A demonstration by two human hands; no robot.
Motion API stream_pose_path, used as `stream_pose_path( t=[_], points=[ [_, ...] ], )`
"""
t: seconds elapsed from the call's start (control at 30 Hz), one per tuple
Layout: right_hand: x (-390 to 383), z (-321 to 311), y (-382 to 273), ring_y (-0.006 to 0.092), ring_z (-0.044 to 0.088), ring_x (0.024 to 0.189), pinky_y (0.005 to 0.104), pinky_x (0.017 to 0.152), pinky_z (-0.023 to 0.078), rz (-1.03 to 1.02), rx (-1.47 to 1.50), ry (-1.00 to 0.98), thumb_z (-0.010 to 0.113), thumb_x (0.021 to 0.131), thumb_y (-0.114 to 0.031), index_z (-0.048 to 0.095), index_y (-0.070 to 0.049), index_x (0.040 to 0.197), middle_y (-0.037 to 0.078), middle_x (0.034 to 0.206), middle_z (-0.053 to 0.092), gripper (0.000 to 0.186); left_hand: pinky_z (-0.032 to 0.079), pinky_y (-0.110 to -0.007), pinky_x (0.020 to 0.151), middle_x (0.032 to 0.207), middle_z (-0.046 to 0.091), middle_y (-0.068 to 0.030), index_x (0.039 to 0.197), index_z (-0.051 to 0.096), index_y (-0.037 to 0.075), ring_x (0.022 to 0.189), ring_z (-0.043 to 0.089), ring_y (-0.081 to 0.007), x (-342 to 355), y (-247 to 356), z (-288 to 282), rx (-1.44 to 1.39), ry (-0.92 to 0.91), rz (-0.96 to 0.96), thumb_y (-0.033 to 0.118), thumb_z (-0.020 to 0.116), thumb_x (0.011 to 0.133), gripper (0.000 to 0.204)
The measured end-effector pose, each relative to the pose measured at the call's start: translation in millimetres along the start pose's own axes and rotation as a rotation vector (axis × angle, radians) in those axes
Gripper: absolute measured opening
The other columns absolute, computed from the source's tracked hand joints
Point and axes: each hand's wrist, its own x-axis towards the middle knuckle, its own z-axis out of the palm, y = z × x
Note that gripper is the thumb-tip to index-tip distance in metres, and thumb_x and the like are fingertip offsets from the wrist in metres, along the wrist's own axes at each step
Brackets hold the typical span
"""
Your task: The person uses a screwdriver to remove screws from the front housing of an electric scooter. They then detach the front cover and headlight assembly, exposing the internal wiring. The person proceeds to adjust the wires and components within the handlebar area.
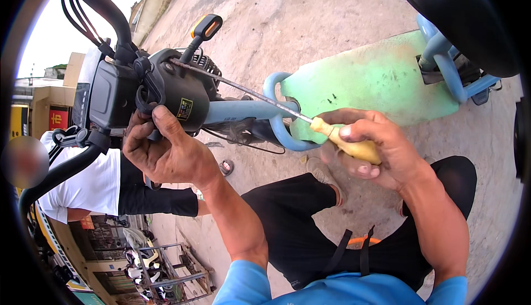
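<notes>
While the person sat or crouched in a blue shirt and black trousers, both bare hands worked out in front, over a small scooter with a blue frame. The right hand was closed around the yellow handle of a screwdriver, the thumb laid along it, just beyond the near edge of the green footboard. The metal shaft slanted up and left across the blue frame tube, its far end meeting the upper edge of the black front housing near a round fitting; whether the tip was seated there was too small to tell. The left hand was half curled at the housing's lower edge, thumb and forefinger brought close together against a black hook; whether they gripped it could not be told. A small label sat by the housing's lower right corner, and an indicator light stuck out past its upper edge. Beyond the handlebar stood another person in a white top and dark sandals. Farther back, at the lower left, were a metal rack and shopfronts.
</notes>
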Motion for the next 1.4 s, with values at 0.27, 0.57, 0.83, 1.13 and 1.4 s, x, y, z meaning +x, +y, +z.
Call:
stream_pose_path(
  t=[0.27,0.57,0.83,1.13,1.4],
  points=[
    [-1,-1,7,0.0205,0.062,0.066,0.0305,0.053,0.049,-0.710,-1.058,0.036,0.064,0.084,-0.002,0.068,-0.004,0.121,0.011,0.089,0.066,0.038,0.054,-0.028,0.088,0.109,0.060,-0.0190,0.098,0.047,-0.001,0.095,0.062,-0.0186,-1,0,-1,0.080,0.025,-0.044,-0.001,0.068,0.090,0.023],
    [6,-13,-27,0.0098,0.055,0.055,0.0227,0.050,0.044,0.539,0.407,-0.198,0.061,0.088,-0.009,0.057,0.008,0.130,0.013,0.086,0.068,0.045,0.055,-0.027,0.087,0.111,0.060,-0.0187,0.099,0.048,-0.002,0.095,0.062,-0.0189,-5,3,0,0.077,0.017,-0.035,0.000,0.069,0.091,0.022],
    [-2,3,0,0.0174,0.062,0.064,0.0296,0.053,0.049,-0.524,-0.715,0.001,0.063,0.082,0.001,0.065,0.001,0.124,0.015,0.090,0.068,0.042,0.050,-0.031,0.088,0.107,0.059,-0.0145,0.098,0.054,-0.002,0.100,0.059,-0.0211,-9,7,5,0.228,-0.051,0.079,0.001,0.071,0.089,0.019],
    [1,2,-16,0.0063,0.051,0.059,0.0228,0.052,0.041,0.260,-0.009,-0.040,0.048,0.092,-0.010,0.062,0.011,0.116,0.014,0.081,0.068,0.035,0.050,-0.027,0.065,0.100,0.060,-0.0096,0.105,0.063,-0.002,0.073,0.060,-0.0162,18,34,16,0.362,-0.268,0.181,-0.007,0.069,0.084,0.022],
    [-7,3,-17,0.0055,0.050,0.072,0.0230,0.064,0.040,-0.090,-0.232,0.036,0.060,0.090,-0.001,0.072,0.000,0.115,0.001,0.086,0.066,0.028,0.052,-0.024,0.062,0.096,0.062,-0.0053,0.117,0.061,-0.004,0.073,0.061,-0.0066,90,72,17,0.095,-0.327,-0.211,-0.002,0.064,0.091,0.027]
  ],
)
